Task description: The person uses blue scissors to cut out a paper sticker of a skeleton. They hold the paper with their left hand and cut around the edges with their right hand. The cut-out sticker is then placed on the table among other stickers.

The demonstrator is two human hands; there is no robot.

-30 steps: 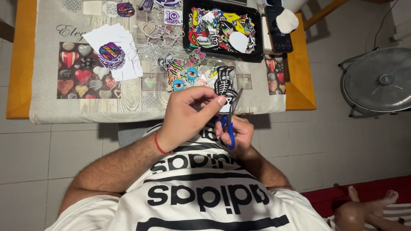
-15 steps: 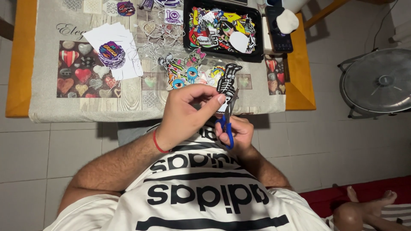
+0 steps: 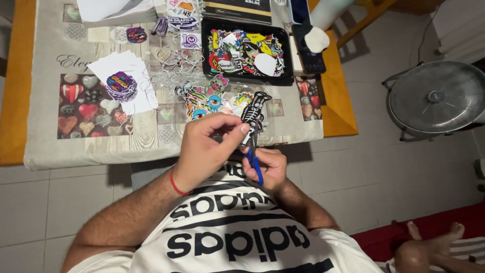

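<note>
My left hand (image 3: 207,146) pinches a black-and-white skeleton sticker (image 3: 253,110) by its lower end, holding it upright just over the near table edge. My right hand (image 3: 268,167) grips blue-handled scissors (image 3: 254,161), whose blades point up into the sticker's bottom edge. A red cord circles my left wrist. Both hands hover above my lap, in front of a pile of colourful cut stickers (image 3: 212,98) on the tablecloth.
A black tray (image 3: 288,55) full of stickers sits at the table's far side, a phone (image 3: 309,53) right of it. White paper sheets (image 3: 136,81) with a round purple sticker lie left. A round fan (image 3: 437,98) stands on the tiled floor right. Someone's bare feet (image 3: 429,242) rest lower right.
The view has tilted down a little, so table things sit lower in the picture. My hands keep the same grip on sticker and scissors.
</note>
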